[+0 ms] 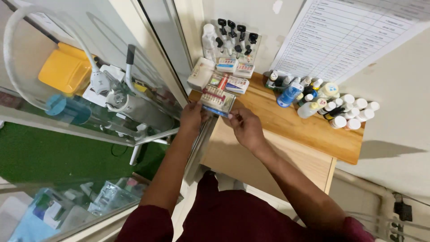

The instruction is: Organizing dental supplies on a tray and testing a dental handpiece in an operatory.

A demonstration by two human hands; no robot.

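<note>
Even, fairly bright indoor light falls on the wooden shelf [313,130], which casts a soft shadow right of it on the wall. Left of the shelf, glass reflections look hazy; frame edges bend.

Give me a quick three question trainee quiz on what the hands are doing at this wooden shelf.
1. True or false: both hands touch the clear flat case.
2. Where do the white-capped bottles stand: A) left of the case, B) right of the case?
3. What surface does the case rest on?

Key: 1 true, left hand and right hand at its near edge. 2 B. 3 the wooden shelf.
</note>
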